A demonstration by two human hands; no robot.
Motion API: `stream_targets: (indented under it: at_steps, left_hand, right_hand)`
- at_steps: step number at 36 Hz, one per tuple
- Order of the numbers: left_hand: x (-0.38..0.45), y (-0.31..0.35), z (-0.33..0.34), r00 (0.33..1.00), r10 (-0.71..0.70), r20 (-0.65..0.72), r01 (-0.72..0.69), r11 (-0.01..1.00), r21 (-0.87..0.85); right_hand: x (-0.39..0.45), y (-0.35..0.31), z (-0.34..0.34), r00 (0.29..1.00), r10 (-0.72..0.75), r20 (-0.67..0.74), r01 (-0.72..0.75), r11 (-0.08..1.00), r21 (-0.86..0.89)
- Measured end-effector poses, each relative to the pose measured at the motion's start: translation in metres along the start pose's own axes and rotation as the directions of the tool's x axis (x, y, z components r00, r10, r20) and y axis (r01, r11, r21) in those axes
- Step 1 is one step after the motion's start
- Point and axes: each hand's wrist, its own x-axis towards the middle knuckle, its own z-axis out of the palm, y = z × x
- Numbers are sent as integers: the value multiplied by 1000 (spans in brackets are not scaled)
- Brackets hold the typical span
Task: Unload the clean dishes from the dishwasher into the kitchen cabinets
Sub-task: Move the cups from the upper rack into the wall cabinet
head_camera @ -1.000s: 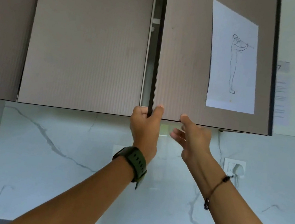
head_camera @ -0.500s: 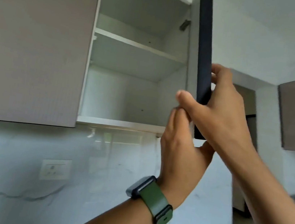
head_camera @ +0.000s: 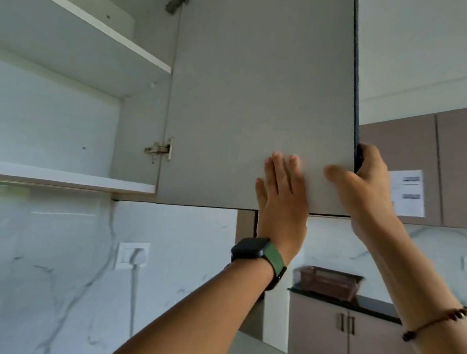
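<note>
The grey flat-panel cabinet door stands swung wide on its two metal hinges, its pale inner face toward the camera and its dark outer edge running down to the right hand. That hand wraps the door's free edge near the bottom corner, thumb on the inner face, fingers curled round behind. Just left of it, the left hand lies flat against the inner face with fingers straight and close together, its wrist carrying a black watch on a green strap. Further left of the hands, the white cabinet interior is open, with a white upper shelf and bare floor board; no dishes show there. Below the hands hangs open air before the white marble-veined wall and its white wall socket. Beyond the right hand, a brown plastic basket sits on a black worktop.
</note>
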Motion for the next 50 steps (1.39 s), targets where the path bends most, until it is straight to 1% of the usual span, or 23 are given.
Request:
stream_targets:
  at_steps: [5, 9, 12, 15, 18, 19, 20, 21, 23, 24, 25, 28, 29, 31, 32, 34, 36, 38, 40, 43, 46, 48, 50]
  left_hand:
    - [12, 16, 48, 1000, -5, 29, 4, 999, 44]
    - [16, 18, 71, 1000, 10, 13, -11, 996, 85]
    - [14, 12, 86, 997, 53, 63, -59, 994, 88]
    - [10, 0, 92, 982, 44, 186, -69, 989, 131]
    - [3, -16, 74, 974, 96, 207, -133, 976, 172]
    - [0, -23, 68, 948, 146, 281, -197, 967, 163]
    - [-4, -31, 62, 902, 184, 391, -253, 959, 131]
    - [-5, -39, 53, 864, 201, 461, -278, 955, 104]
    - [-8, -56, 36, 832, 215, 512, -292, 954, 74]
    - [-12, -66, 28, 822, 206, 532, -279, 958, 61]
    - [-18, -75, 18, 814, 186, 551, -258, 964, 56]
    - [-38, -105, -21, 801, 96, 591, -183, 979, 88]
    - [-45, -117, -36, 800, 62, 597, -160, 981, 112]
    - [-61, -142, -68, 790, -19, 613, -110, 979, 171]
    - [-71, -156, -84, 777, -69, 626, -82, 975, 209]
    - [-92, -181, -117, 746, -169, 644, -31, 957, 287]
    - [-116, -204, -151, 705, -264, 658, 10, 931, 364]
    - [-141, -223, -184, 662, -364, 655, 51, 894, 445]
    - [-164, -237, -216, 633, -460, 622, 107, 848, 519]
    - [-202, -250, -258, 590, -594, 547, 191, 761, 620]
    - [-241, -254, -293, 504, -708, 495, 248, 667, 702]
    - [-267, -252, -312, 434, -779, 453, 288, 596, 749]
    - [-289, -251, -323, 381, -824, 419, 325, 544, 774]
  right_hand:
    - [30, 49, -9, 998, 55, 2, -55, 998, -26]
    - [46, 78, -8, 996, 93, -6, -93, 995, -21]
    - [53, 99, -3, 995, 85, -44, -86, 996, -19]
    - [56, 118, 1, 991, 86, -105, -95, 993, -74]
    - [54, 130, 4, 982, 101, -158, -119, 987, -107]
    - [53, 132, 6, 982, 85, -166, -107, 986, -125]
    - [51, 132, 8, 984, 61, -169, -91, 981, -174]
    - [49, 131, 10, 984, 22, -175, -69, 961, -267]
    - [41, 126, 14, 978, -100, -185, -7, 864, -503]
    - [35, 123, 19, 970, -157, -183, 22, 814, -581]
    - [31, 124, 25, 968, -178, -179, 31, 788, -615]
    - [26, 152, 46, 974, -201, -105, 83, 748, -659]
    - [19, 159, 56, 976, -205, -70, 112, 757, -644]
    - [-13, 147, 86, 973, -232, 0, 187, 785, -591]
    - [-36, 138, 104, 968, -240, 70, 239, 800, -551]
    - [-88, 116, 139, 918, -306, 251, 390, 809, -439]
    - [-137, 106, 173, 863, -308, 401, 439, 851, -290]
    - [-181, 102, 205, 797, -286, 532, 442, 876, -191]
    - [-223, 91, 232, 727, -259, 636, 405, 910, -92]
    - [-282, 69, 260, 625, -243, 742, 326, 945, 35]
    - [-332, 54, 278, 506, -237, 829, 273, 956, 107]
    - [-362, 46, 284, 404, -232, 885, 242, 960, 142]
    - [-385, 44, 287, 320, -224, 920, 217, 963, 159]
